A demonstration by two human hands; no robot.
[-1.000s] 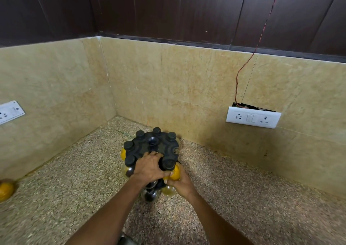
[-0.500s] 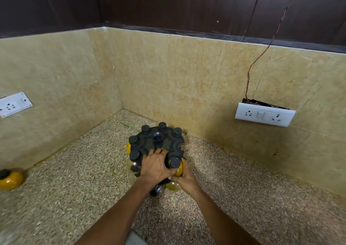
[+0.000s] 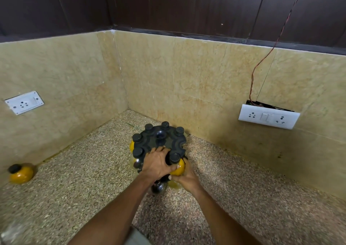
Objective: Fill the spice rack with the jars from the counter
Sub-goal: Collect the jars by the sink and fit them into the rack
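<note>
Counter [image 3: 252, 198] is speckled stone w/ walls meeting in a corner just behind the spice rack [image 3: 159, 141]; plenty of open room to the right of both hands & toward the person. Rack sits under the left hand [image 3: 158, 163], which lies spread flat on its black top, gripping nothing. Right hand [image 3: 185, 179] is closed round a yellow jar [image 3: 177, 168] at the rack's near-right slot, thumb on the glass. Risk: pushing w/o lining up the neck could spin or tip the rack, knocking seated jars loose. One loose jar [image 3: 21, 173] waits far left of the left hand, touching the wall.
</note>
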